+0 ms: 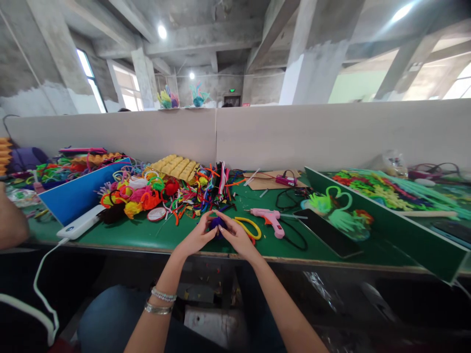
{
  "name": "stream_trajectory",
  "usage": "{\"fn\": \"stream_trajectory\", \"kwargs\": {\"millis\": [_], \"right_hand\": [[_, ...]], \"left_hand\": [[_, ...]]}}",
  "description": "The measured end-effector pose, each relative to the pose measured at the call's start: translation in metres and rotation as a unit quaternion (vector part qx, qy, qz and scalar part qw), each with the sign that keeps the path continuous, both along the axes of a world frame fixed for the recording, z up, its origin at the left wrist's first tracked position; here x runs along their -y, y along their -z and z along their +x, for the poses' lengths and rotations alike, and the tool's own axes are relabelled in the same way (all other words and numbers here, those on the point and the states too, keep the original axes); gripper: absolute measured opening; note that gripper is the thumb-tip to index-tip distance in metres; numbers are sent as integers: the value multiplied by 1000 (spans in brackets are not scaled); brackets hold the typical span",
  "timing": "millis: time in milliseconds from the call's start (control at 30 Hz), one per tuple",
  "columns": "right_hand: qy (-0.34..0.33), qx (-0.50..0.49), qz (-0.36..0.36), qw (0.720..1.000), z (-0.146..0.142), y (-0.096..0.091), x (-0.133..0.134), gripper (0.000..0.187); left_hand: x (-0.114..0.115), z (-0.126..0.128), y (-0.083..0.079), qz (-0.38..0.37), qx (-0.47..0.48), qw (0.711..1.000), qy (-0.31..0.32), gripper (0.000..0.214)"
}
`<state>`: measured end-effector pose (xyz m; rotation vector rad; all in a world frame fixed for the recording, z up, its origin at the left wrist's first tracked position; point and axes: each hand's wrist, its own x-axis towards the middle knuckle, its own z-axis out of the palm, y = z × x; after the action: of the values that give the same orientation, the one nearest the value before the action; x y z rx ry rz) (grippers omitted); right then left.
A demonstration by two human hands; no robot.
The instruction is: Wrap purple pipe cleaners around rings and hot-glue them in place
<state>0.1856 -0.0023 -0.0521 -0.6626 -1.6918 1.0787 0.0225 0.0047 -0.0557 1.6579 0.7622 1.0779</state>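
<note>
Nearest, a dark purple bundle [217, 224] was enclosed between the left hand [199, 235] and the right hand [237, 236], the shared grip narrowed around it near the front of the table [136, 238]. Just right of the grip, a yellow loop [258, 230] was seen, then a pink glue gun [271, 216]. Beyond and left, colourful fuzzy pieces [142, 196] were heaped before a pale partition [275, 137].

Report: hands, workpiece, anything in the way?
Left hand, right hand cupped around purple piece. Piece partly hidden. Yellow loop beside right hand; pink glue gun farther right.
</note>
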Motion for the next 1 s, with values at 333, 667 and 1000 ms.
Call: {"fn": "stream_trajectory", "kwargs": {"millis": [333,667,1000], "right_hand": [[11,35,3,999,2,-8,4,42],[8,34,5,999,3,-7,5,39],[24,36,20,999,2,-8,5,36]], "left_hand": [[8,1,-13,-8,12,1000,15,59],[5,-2,-11,16,10,999,32,51],[7,-2,-15,7,-1,1000,21,50]]}}
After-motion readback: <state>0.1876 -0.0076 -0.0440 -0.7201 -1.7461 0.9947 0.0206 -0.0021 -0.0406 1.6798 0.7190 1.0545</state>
